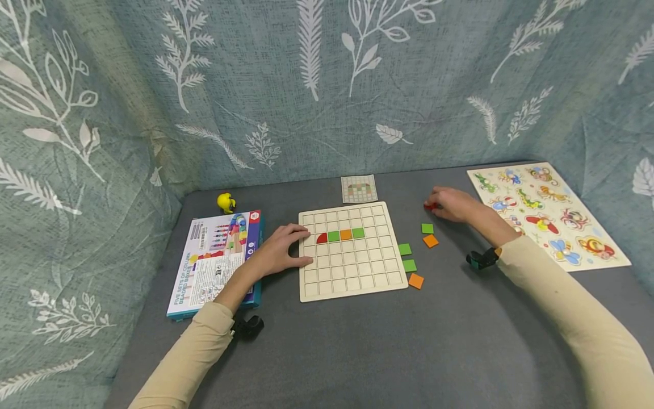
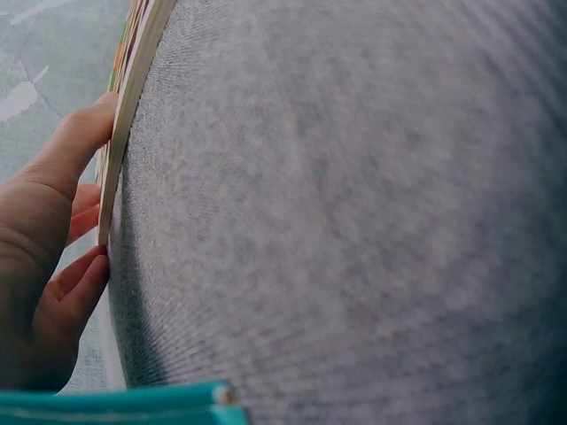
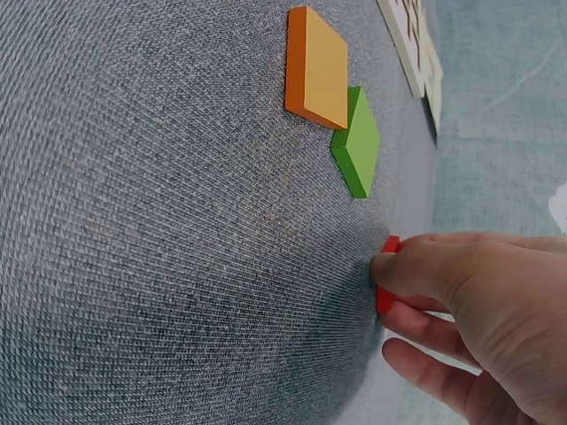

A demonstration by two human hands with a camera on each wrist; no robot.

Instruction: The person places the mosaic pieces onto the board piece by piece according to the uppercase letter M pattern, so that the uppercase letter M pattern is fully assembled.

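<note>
A pale wooden grid board (image 1: 352, 278) lies on the table, with a row of a red curved-edge piece (image 1: 322, 238), a green square (image 1: 334, 236), an orange square (image 1: 346, 234) and another green square in its upper cells. My left hand (image 1: 278, 250) touches the board's left edge, thumb and fingers spread apart along it. Past the board's right side, my right hand (image 1: 452, 204) pinches a red piece (image 3: 385, 299) between thumb and fingers, low at the table. The fingers hide much of that piece, so its full shape cannot be told.
Loose green (image 1: 427, 228) and orange (image 1: 431, 241) squares lie right of the board, several in all. A pattern card (image 1: 359, 199) sits behind it. At left are a toy box (image 1: 219, 272) and a yellow figure (image 1: 226, 202); at right, an insect picture board (image 1: 557, 221).
</note>
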